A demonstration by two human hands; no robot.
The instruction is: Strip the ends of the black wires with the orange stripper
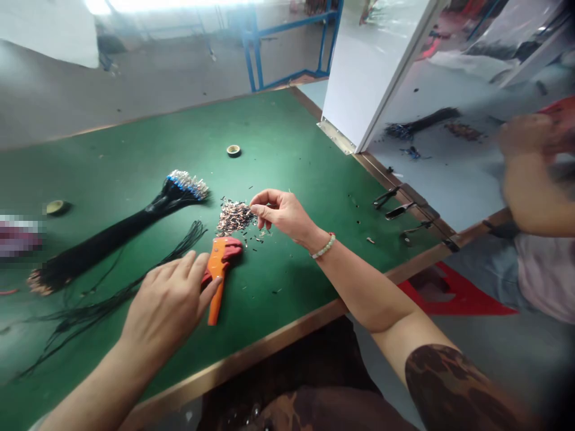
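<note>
My left hand [168, 302] rests palm down on the green table [287, 143], fingers spread, touching the orange and red hand tool [218, 272]. My right hand [281, 212] hovers at the edge of a small pile of metal terminals [233, 216], thumb and forefinger pinched together; what they hold is too small to make out. Loose black wires [112, 293] lie just left of my left hand. A thick bundle of black wires [112, 236] with blue and silver terminal ends [188, 184] stretches across the left of the table.
Two small tape rolls [233, 150] [57, 207] sit on the table. Black clips [398, 203] line the right edge. A white panel [368, 72] stands at the far right corner. Another person's arm [534, 179] works at the neighbouring grey table with more wire bundles [420, 124].
</note>
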